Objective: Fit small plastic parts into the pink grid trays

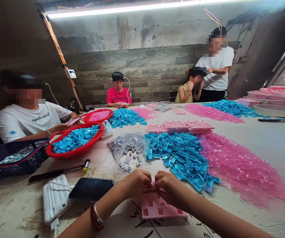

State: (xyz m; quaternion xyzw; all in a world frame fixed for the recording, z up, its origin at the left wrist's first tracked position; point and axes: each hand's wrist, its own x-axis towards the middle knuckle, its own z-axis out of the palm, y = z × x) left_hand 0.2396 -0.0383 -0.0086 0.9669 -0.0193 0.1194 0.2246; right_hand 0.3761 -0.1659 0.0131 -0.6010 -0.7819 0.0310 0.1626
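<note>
Both of my hands meet over a pink tray with square recesses (162, 211) on the table in front of me. My left hand (139, 183) has its fingers curled and pinched together. Against it, my right hand (166, 185) is also closed in a pinch. Whatever lies between the fingertips is too small and hidden to name. Just beyond my hands are a heap of blue plastic cases (182, 155) and a clear plastic bag of small pieces (129, 150). A spread of clear pink plastic pieces (239, 168) lies to the right.
At left are a phone (92, 189), a white power bank (57, 198), a hammer (60, 171), a red basin (75, 155) of blue cases and a dark basket (37, 153). Stacked pink trays (176, 126) stand behind the blue heap. Several people are around the table.
</note>
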